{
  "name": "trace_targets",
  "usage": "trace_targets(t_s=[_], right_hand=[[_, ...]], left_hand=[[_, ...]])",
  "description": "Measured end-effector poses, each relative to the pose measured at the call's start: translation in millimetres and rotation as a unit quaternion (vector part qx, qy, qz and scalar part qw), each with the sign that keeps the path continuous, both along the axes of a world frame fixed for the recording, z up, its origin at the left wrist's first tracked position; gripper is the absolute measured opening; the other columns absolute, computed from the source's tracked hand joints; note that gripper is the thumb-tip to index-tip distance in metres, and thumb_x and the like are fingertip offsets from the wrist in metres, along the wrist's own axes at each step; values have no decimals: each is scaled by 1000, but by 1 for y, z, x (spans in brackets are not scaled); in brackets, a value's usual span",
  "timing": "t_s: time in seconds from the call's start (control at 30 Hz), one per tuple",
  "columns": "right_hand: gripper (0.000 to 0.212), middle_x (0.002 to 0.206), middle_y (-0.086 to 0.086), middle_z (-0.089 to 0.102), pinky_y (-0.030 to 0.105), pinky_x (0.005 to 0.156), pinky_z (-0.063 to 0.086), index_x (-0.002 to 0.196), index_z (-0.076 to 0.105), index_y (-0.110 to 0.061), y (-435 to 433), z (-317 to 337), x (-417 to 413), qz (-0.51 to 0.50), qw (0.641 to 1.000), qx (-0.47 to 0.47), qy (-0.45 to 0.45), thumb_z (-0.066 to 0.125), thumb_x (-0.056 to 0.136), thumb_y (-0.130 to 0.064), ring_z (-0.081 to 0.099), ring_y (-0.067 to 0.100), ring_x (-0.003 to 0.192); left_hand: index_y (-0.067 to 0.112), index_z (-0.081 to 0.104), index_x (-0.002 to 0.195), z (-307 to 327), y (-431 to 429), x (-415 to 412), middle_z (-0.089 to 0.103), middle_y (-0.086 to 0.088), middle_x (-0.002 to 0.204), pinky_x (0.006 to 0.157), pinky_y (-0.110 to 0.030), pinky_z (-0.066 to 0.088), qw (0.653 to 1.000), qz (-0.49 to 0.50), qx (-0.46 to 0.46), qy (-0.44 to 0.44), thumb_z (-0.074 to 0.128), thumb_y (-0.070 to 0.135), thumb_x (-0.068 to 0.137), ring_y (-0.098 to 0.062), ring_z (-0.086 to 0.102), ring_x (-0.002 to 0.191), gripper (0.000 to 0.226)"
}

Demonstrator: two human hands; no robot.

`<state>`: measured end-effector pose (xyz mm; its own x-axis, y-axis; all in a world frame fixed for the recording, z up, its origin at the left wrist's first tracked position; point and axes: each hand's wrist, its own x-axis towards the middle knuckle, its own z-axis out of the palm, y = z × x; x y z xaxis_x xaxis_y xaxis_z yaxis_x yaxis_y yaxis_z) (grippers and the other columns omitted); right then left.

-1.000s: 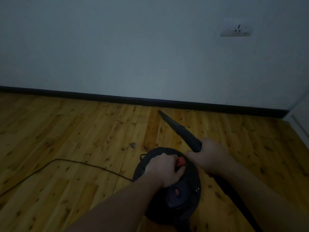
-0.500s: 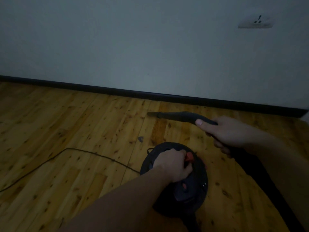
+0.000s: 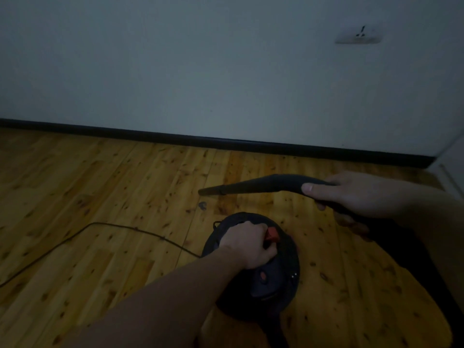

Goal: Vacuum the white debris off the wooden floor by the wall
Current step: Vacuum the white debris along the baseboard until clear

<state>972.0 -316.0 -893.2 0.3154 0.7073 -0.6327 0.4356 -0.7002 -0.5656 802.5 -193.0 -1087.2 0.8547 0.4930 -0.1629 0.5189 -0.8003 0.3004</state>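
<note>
A round black vacuum cleaner [image 3: 273, 285] stands on the wooden floor [image 3: 100, 197] with a red switch [image 3: 273, 234] on top. My left hand [image 3: 247, 243] is closed over its top handle beside the switch. My right hand [image 3: 351, 194] grips the black nozzle wand [image 3: 256, 185], held nearly level and pointing left, its tip just above the floor. A small pale grey speck of debris [image 3: 202, 205] lies on the boards slightly below the nozzle tip. The room is dim.
A white wall with a black baseboard [image 3: 226, 141] runs across the back, with a wall socket [image 3: 359, 37] at upper right. The vacuum's black cord [image 3: 100, 224] trails left over the floor. The hose [image 3: 414, 259] runs down to the right. A white corner edge [image 3: 452, 162] is at right.
My right hand has swung the wand from pointing up toward the wall to pointing left, near the speck. My left hand has stayed on the vacuum's handle.
</note>
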Motion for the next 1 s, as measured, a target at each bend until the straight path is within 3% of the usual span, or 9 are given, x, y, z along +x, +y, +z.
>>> trace_targets(t_s=[0.2,0.4,0.53,0.67,0.77,1.0], right_hand=[[51,51,-1,49,24,40,44,94,60,-11,-19,-37,-15,-39,997,59,-31,52,96,-62,47,12,37],[49,54,0,52,27,42,47,91,64,-10,-27,-59,-24,-47,989,113,-81,52,100,-57,52,11,37],[45,53,0,56,27,41,46,96,64,-12,-30,-68,-25,-44,987,125,-92,53,101,-55,54,10,37],[38,65,9,62,31,45,49,107,60,-11,-27,-76,-35,-22,992,123,-28,54,102,-48,57,16,46],[32,73,10,59,32,50,48,118,49,-14,-22,-81,-49,-47,989,125,66,50,103,-42,57,18,54],[29,69,9,62,29,46,48,125,44,-17,-12,-93,-68,-43,983,156,83,47,105,-38,58,15,49]], left_hand=[[26,53,90,-2,-3,2,60,3,78,64,-35,49,998,-14,-57,6,53,64,88,-22,59,72,38],[26,61,96,-5,-10,6,67,3,86,75,-41,57,997,-16,-74,2,54,70,81,-20,65,80,47],[24,61,110,-4,-6,9,68,3,101,83,-43,56,992,-47,-101,53,67,77,70,-21,65,92,66],[24,55,130,9,0,11,66,2,126,99,-39,50,983,-83,-136,96,82,71,64,-23,62,117,86],[20,50,138,20,0,11,62,-1,135,101,-31,42,979,-99,-134,121,90,56,67,-23,56,124,89],[21,68,111,13,-1,11,71,2,112,100,-40,50,978,-73,-142,135,94,47,61,-23,63,111,62]])
